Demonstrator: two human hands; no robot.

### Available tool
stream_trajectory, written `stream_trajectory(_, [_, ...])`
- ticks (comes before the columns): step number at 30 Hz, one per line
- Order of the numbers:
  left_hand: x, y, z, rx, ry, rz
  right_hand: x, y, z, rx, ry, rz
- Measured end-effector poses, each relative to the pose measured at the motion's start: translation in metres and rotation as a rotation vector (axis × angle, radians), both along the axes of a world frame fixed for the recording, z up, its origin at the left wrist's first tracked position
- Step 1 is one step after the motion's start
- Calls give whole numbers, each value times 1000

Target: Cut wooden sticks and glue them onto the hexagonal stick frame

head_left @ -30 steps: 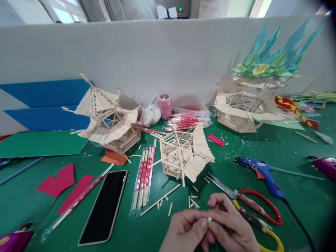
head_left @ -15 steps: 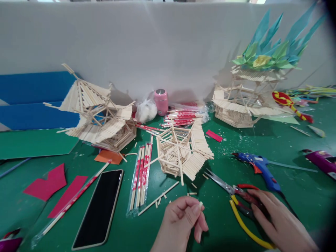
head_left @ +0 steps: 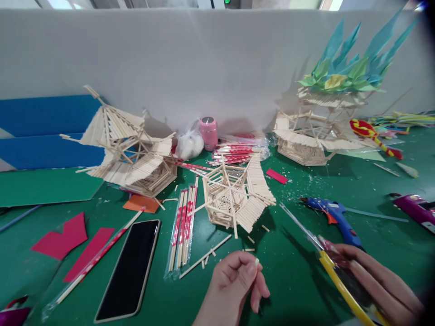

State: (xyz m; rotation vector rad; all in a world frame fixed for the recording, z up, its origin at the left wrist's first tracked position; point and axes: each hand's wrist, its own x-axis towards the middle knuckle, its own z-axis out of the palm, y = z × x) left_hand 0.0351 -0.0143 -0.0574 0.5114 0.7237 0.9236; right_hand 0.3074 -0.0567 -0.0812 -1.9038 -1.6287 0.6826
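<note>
My left hand point(head_left: 238, 280) is low in the middle, thumb and forefinger pinched on a short wooden stick piece point(head_left: 257, 262). At the lower right my right hand point(head_left: 374, 283) is closed around the red and yellow handles of a pair of scissors point(head_left: 316, 244), lifted off the green table point(head_left: 288, 271) with the blades pointing up and left. Just beyond both hands stands a small hexagonal stick model point(head_left: 236, 194). Loose stick offcuts point(head_left: 205, 257) lie on the table in front of my left hand.
A black phone point(head_left: 131, 267) and wrapped chopsticks point(head_left: 183, 224) lie left of centre. A blue glue gun point(head_left: 335, 215) lies right. Two bigger stick models point(head_left: 129, 154) point(head_left: 316, 136) stand by the white partition, with a pink can point(head_left: 208, 132), red paper pieces point(head_left: 64, 235) and a purple object point(head_left: 416, 208).
My two hands, joined on the stick piece a second ago, have parted. My right hand reached to the scissors, gripped them and lifted them off the table. My left hand kept the stick piece.
</note>
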Motion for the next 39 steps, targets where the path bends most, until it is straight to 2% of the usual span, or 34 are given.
stream_trajectory(3, [1,0,3,29,-9,2,-16,-8,5,-125,428,108])
stream_trajectory(5, [0,1,6,29,-15,-4,-29,-10,3,-164,634,133])
stream_trajectory(7, [-2,0,9,27,-18,-4,-39,-9,0,-184,751,105])
stream_trajectory(9, [-5,0,12,30,-10,0,-44,-7,-3,-229,778,54])
stream_trajectory(12, [-9,-1,13,60,-9,-12,-44,-5,-5,-265,663,72])
stream_trajectory(17, [-9,0,10,86,-38,-8,-49,-8,-11,20,234,149])
stream_trajectory(19, [-9,0,11,97,-52,-16,-55,-7,-9,61,143,165])
stream_trajectory(24, [-11,-2,13,111,5,-28,-67,0,13,38,116,310])
stream_trajectory(28, [-13,-5,12,140,25,-54,-73,1,26,0,143,323])
stream_trajectory(31, [-14,-5,10,148,53,-59,-74,-2,27,12,153,312])
stream_trajectory(39, [-16,-4,14,150,96,-61,-67,-5,15,18,155,332])
